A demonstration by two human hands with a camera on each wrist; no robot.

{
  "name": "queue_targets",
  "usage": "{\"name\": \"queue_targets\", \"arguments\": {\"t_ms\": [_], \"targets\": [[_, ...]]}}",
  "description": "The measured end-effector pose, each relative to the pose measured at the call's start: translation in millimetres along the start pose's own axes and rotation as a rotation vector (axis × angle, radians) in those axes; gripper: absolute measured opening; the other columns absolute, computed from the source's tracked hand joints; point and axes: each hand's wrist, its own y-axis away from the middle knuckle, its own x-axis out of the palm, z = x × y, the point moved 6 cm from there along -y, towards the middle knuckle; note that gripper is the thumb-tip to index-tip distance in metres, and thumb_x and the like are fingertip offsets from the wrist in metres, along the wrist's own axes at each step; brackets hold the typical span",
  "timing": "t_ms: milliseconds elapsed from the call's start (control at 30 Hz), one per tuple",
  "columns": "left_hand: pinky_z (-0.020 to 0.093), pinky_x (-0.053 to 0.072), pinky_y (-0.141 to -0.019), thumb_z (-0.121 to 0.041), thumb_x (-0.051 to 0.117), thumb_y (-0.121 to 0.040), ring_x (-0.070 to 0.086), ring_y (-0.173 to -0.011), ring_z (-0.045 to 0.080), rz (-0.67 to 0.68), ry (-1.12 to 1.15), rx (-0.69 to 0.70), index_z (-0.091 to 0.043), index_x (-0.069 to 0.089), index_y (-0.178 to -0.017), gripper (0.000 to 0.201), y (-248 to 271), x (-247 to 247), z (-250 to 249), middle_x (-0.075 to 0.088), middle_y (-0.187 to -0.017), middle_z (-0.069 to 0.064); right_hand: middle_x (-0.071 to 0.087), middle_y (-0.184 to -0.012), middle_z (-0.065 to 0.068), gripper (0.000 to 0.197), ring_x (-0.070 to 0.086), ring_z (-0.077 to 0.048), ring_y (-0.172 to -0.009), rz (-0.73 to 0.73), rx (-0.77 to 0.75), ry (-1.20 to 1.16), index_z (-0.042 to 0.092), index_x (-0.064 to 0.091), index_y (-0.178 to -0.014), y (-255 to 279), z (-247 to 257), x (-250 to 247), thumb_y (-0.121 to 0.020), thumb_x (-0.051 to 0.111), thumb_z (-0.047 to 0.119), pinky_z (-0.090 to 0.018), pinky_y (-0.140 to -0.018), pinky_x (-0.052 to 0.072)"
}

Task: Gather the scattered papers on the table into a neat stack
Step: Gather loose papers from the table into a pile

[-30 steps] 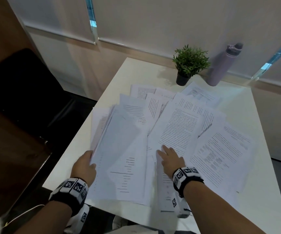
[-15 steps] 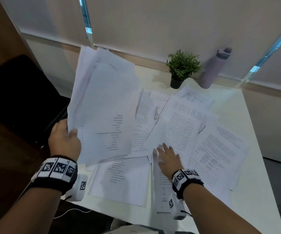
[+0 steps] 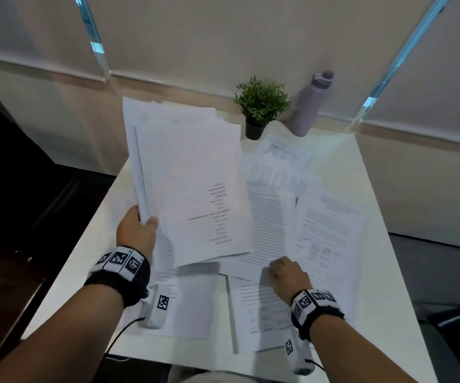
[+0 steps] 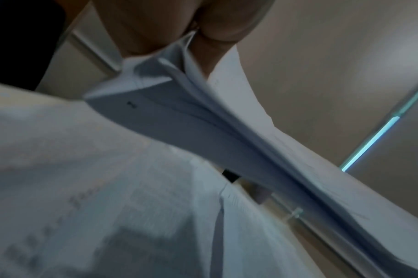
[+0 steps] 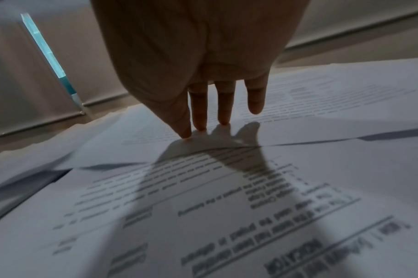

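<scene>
My left hand (image 3: 137,230) grips a thick bundle of white papers (image 3: 187,183) by its lower left edge and holds it raised and tilted above the table's left half; the left wrist view shows thumb and fingers pinching the bundle's edge (image 4: 179,62). Loose printed sheets (image 3: 328,228) lie overlapping on the white table (image 3: 370,167). My right hand (image 3: 284,275) lies flat on these sheets near the front, its straight fingertips (image 5: 186,131) touching a printed page (image 5: 227,188).
A small potted plant (image 3: 260,106) and a lilac bottle (image 3: 310,103) stand at the table's far edge by the wall. Dark furniture (image 3: 16,189) stands left of the table. More sheets (image 3: 193,299) lie near the front edge under the raised bundle.
My left hand has lifted the bundle off the table and swung it right, over the middle sheets. My right hand has stayed pressed on the sheets, shifting slightly right.
</scene>
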Motion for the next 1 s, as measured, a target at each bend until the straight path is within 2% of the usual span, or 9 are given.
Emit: {"name": "queue_targets", "arguments": {"t_ms": [67, 167, 333, 433, 533, 633, 733, 867, 1000], "targets": [[0.031, 0.042, -0.080, -0.008, 0.052, -0.090, 0.058, -0.096, 0.032, 0.088, -0.088, -0.080, -0.004, 0.057, -0.114, 0.025, -7.4, 19.1, 25.2, 0.061, -0.107, 0.018, 0.051, -0.130, -0.006, 0.033, 0.050, -0.027, -0.116, -0.110, 0.063, -0.080, 0.021, 0.059, -0.123, 0.9, -9.6, -9.5, -0.093, 0.046, 0.021, -0.037, -0.091, 0.046], [0.036, 0.043, -0.092, -0.013, 0.048, -0.092, 0.056, -0.111, 0.037, 0.214, -0.260, -0.162, 0.000, 0.055, -0.122, 0.033, -18.7, 40.0, 58.0, 0.059, -0.123, 0.021, 0.039, -0.142, -0.008, 0.045, 0.044, -0.028, -0.124, -0.236, 0.243, -0.240, 0.022, 0.046, -0.137, 0.7, -30.7, -21.9, -0.092, 0.052, 0.022, -0.041, -0.098, 0.043], [0.038, 0.043, -0.096, -0.028, 0.044, -0.092, 0.052, -0.113, 0.038, 0.285, -0.519, -0.237, -0.001, 0.052, -0.125, 0.043, -34.9, 54.7, 89.7, 0.046, -0.136, 0.023, 0.031, -0.150, -0.016, 0.066, 0.035, -0.034, -0.136, -0.125, 0.397, -0.570, 0.015, 0.017, -0.150, -18.1, -41.8, -16.7, -0.093, 0.050, 0.016, -0.040, -0.111, 0.031], [0.041, 0.037, -0.105, -0.032, 0.041, -0.091, 0.044, -0.124, 0.035, 0.298, -0.657, -0.229, -0.008, 0.048, -0.130, 0.046, -43.0, 57.4, 100.7, 0.034, -0.147, 0.015, 0.036, -0.150, -0.016, 0.057, 0.037, -0.032, -0.136, -0.237, 0.422, -0.721, 0.009, 0.026, -0.147, -23.0, -43.0, -27.6, -0.093, 0.044, 0.004, -0.037, -0.114, 0.029], [0.036, 0.047, -0.085, -0.026, 0.047, -0.087, 0.058, -0.093, 0.035, 0.221, -0.665, -0.163, -0.004, 0.063, -0.097, 0.029, -46.2, 53.9, 95.5, 0.060, -0.113, 0.017, 0.044, -0.141, -0.020, 0.054, 0.045, -0.034, -0.127, -0.407, 0.550, -0.823, 0.004, 0.033, -0.143, -13.6, -64.9, -43.1, -0.090, 0.043, -0.004, -0.037, -0.109, 0.035], [0.033, 0.047, -0.071, -0.014, 0.054, -0.082, 0.057, -0.072, 0.032, 0.160, -0.568, -0.117, 0.002, 0.060, -0.069, 0.021, -47.6, 55.4, 93.8, 0.064, -0.080, 0.018, 0.049, -0.134, -0.025, 0.050, 0.050, -0.038, -0.119, -0.458, 0.664, -0.754, -0.003, 0.039, -0.137, 6.0, -102.0, -45.7, -0.087, 0.047, -0.006, -0.036, -0.097, 0.041], [0.036, 0.049, -0.080, -0.008, 0.057, -0.081, 0.061, -0.090, 0.037, 0.127, -0.446, -0.102, 0.009, 0.061, -0.085, 0.018, -47.5, 55.4, 93.6, 0.063, -0.098, 0.023, 0.047, -0.128, -0.029, 0.038, 0.050, -0.043, -0.112, -0.446, 0.785, -0.617, -0.007, 0.050, -0.126, 25.1, -134.4, -43.4, -0.088, 0.048, -0.002, -0.039, -0.089, 0.044], [0.023, 0.040, -0.054, -0.007, 0.057, -0.079, 0.049, -0.051, 0.022, 0.156, -0.492, -0.078, 0.005, 0.057, -0.061, 0.022, -43.5, 55.4, 91.2, 0.055, -0.058, 0.013, 0.038, -0.135, -0.021, 0.041, 0.043, -0.039, -0.119, -0.323, 0.908, -0.475, 0.005, 0.052, -0.130, 36.8, -154.0, -37.3, -0.089, 0.051, 0.011, -0.040, -0.097, 0.041], [0.015, 0.027, -0.045, -0.003, 0.058, -0.077, 0.036, -0.039, 0.017, 0.092, -0.518, 0.048, -0.006, 0.038, -0.043, 0.039, -34.8, 50.2, 70.8, 0.040, -0.045, 0.005, 0.046, -0.132, -0.018, 0.039, 0.045, -0.038, -0.120, -0.292, 0.864, -0.443, 0.007, 0.055, -0.127, 32.4, -153.8, -33.9, -0.088, 0.050, 0.013, -0.045, -0.099, 0.042]]}}
